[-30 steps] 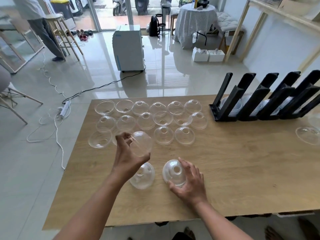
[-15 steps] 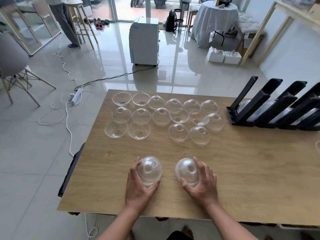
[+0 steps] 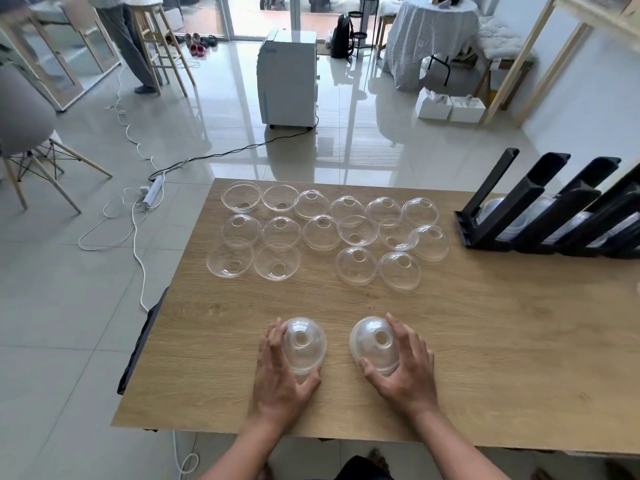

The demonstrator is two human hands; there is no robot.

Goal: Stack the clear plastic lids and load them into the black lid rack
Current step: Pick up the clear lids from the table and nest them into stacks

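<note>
Head view, looking down on a wooden tabletop (image 3: 485, 341). L hand (image 3: 280, 379) at 7 o'clock cups a clear dome lid stack (image 3: 304, 344), fingers up its left side, thumb curled under the near edge; grip holds the stack, which sits on the tabletop. R hand (image 3: 405, 372) at 5 o'clock does the same w/ a second lid stack (image 3: 372, 344), fingers curled round its right side, thumb at the near edge. The two stacks sit near each other, not touching. Loose clear lids (image 3: 322, 233) spread in approx 3 rows toward 12 o'clock, some dome-up w/ the hole on top, a few flipped like bowls at the far left. Black lid rack (image 3: 540, 209) sits at 2 o'clock near the right edge, slanted dividers w/ clear lids already between them; how many, can't tell.
</note>
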